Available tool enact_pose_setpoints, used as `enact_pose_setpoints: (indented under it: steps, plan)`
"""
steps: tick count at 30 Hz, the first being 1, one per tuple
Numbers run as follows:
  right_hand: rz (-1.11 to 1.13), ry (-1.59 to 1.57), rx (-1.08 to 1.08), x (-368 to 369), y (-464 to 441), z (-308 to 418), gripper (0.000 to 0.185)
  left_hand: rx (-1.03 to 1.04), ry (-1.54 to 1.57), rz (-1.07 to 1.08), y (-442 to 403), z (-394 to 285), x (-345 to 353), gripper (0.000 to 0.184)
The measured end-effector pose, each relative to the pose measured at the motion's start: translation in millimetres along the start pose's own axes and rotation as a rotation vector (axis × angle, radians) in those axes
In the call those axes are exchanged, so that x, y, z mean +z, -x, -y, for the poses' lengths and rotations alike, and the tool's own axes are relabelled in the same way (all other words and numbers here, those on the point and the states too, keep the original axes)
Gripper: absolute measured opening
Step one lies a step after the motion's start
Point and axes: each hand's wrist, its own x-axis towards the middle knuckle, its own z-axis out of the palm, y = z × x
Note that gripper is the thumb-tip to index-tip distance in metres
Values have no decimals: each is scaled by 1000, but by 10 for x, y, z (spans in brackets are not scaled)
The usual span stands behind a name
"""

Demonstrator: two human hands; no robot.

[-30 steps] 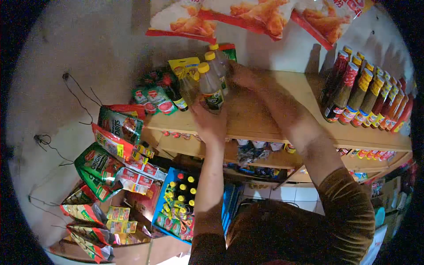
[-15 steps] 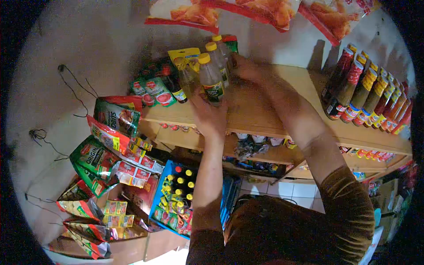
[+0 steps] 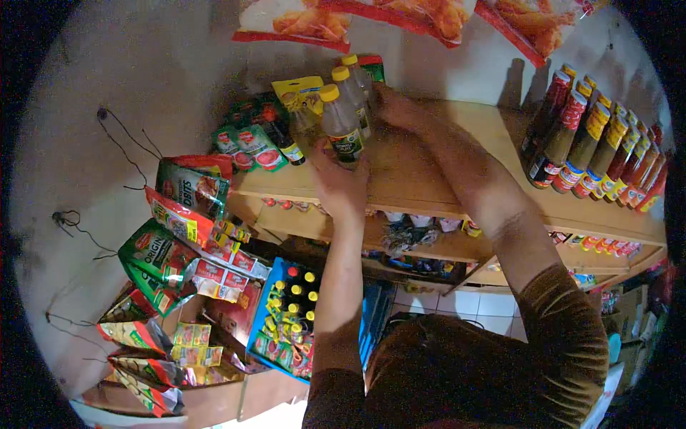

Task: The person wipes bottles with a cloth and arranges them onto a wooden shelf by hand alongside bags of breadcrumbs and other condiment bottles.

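Observation:
A row of clear bottles with yellow caps stands on the wooden shelf top in front of me. My left hand is wrapped round the lower part of the nearest bottle, which has a dark green label; some of its fingers are hidden. Behind that one are a second bottle and a third, partly covered. My right hand reaches to the right side of the rear bottles; its fingers are dim and hidden, so its grip does not show. Left of the bottles sits a yellow pouch.
Green pouches and a dark bottle stand at the left. Sauce bottles line the shelf's right end. A blue crate of bottles sits below, beside hanging packets. Red-edged bags hang above.
The view has shifted slightly. Both hands and the bottles stay in nearly the same places, with my left hand still at the nearest bottle.

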Motion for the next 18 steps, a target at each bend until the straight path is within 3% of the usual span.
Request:
enact_pose_setpoints:
  steps: [2,4,6,8,11,14,18]
  plan:
    - [37,-28,11,-34,-1,24,62,54,-8,-38,2,64,45,71]
    - [-34,-41,-182,266,-313,-534,61,102,-48,-78,-4,94,70,71]
    - [-36,-64,-227,273,-312,-561,61,75,-38,-37,-6,59,34,71]
    - [23,-91,-134,-61,34,-9,60,51,-3,-25,-2,64,31,72]
    - [-39,-14,-131,61,-64,-190,62,39,80,-46,25,229,167,75]
    - [48,8,54,-62,-12,5,66,56,164,-55,3,372,266,75]
    - [14,-91,-77,41,-10,-222,74,82,198,-58,42,428,265,73]
